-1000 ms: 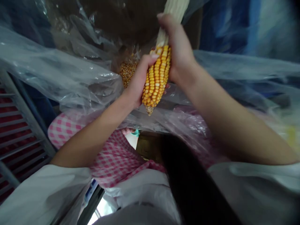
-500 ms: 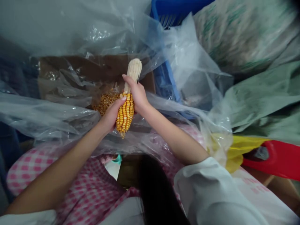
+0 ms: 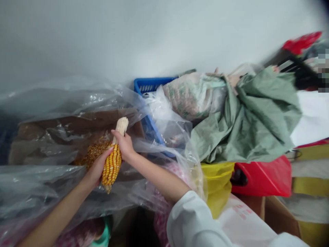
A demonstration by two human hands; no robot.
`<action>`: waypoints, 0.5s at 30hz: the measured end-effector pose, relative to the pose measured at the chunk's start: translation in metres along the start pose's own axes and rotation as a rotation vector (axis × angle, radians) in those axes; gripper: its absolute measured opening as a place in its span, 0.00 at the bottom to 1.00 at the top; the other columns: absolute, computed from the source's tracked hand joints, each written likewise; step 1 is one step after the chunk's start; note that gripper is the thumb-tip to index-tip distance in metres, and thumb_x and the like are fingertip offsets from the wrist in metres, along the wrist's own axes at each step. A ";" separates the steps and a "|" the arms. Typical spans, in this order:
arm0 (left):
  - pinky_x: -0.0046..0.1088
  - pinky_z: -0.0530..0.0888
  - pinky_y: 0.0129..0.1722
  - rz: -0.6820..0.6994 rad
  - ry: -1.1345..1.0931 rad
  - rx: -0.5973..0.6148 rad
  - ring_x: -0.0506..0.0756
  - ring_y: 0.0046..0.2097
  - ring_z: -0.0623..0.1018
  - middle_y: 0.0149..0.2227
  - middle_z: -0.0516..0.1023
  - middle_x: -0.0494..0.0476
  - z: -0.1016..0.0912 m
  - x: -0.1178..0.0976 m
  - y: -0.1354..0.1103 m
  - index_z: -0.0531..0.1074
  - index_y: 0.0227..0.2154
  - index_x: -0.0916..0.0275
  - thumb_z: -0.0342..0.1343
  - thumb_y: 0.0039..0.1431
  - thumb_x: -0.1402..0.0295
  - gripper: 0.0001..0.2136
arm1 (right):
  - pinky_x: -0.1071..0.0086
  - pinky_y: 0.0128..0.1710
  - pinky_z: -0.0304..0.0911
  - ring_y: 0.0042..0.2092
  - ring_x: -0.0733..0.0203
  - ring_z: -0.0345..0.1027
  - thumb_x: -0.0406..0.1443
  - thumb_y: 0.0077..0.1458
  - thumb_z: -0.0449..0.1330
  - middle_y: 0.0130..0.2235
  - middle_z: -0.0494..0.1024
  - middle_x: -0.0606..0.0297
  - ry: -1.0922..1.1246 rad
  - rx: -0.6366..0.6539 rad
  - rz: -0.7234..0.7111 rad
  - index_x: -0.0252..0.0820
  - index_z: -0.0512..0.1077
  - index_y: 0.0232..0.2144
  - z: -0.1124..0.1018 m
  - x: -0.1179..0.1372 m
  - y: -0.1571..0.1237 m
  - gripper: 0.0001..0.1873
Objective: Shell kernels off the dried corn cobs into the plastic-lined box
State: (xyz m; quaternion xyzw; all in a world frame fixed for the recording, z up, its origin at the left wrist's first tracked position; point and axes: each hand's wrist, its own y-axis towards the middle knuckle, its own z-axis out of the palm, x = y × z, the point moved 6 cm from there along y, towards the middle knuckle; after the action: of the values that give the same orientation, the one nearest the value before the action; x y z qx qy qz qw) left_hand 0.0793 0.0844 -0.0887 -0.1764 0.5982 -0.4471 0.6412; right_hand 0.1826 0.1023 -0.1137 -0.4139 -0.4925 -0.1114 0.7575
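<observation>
The bare left forearm point(image 3: 55, 211) and right forearm point(image 3: 158, 181) angle inward; the left hand point(image 3: 97, 168) and right hand point(image 3: 124, 145) curl closed, close together, the right higher.

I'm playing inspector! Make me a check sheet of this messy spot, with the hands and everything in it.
Surface: clear plastic sheet draped over a brown carton.
Things in hand: dried corn cob, bare at its top end; loose corn kernels lie beside it.
Clutter: blue plastic basket, patterned sack, green cloth, yellow bag, red plastic item.
Hands: left hand and right hand both grip the cob.
Cables: nothing seen.
Surroundings: white wall.
</observation>
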 end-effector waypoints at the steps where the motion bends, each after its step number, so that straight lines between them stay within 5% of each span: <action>1: 0.25 0.75 0.25 -0.006 0.000 0.024 0.55 0.29 0.79 0.26 0.79 0.53 0.000 0.000 0.000 0.70 0.37 0.61 0.48 0.56 0.68 0.09 | 0.65 0.41 0.61 0.39 0.57 0.66 0.44 0.39 0.62 0.35 0.75 0.59 0.003 -0.016 0.036 0.32 0.73 0.37 0.000 0.000 -0.001 0.24; 9: 0.27 0.77 0.25 -0.042 -0.025 -0.002 0.57 0.33 0.79 0.29 0.80 0.52 -0.017 0.006 0.012 0.69 0.40 0.54 0.53 0.53 0.62 0.11 | 0.65 0.39 0.62 0.38 0.54 0.68 0.37 0.40 0.62 0.34 0.76 0.59 0.089 -0.075 0.052 0.37 0.73 0.32 0.005 0.006 -0.007 0.14; 15: 0.30 0.78 0.30 -0.062 -0.075 0.087 0.57 0.31 0.79 0.29 0.79 0.49 -0.009 0.004 0.006 0.65 0.46 0.54 0.55 0.52 0.64 0.17 | 0.66 0.38 0.61 0.36 0.57 0.67 0.37 0.39 0.61 0.32 0.75 0.60 0.139 -0.069 0.019 0.35 0.72 0.32 0.006 0.007 -0.008 0.15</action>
State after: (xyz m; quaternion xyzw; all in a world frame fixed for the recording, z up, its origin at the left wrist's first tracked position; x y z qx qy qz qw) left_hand 0.0726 0.0872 -0.0976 -0.1833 0.5480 -0.4854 0.6562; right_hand 0.1772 0.1033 -0.1022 -0.4356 -0.4305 -0.1494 0.7763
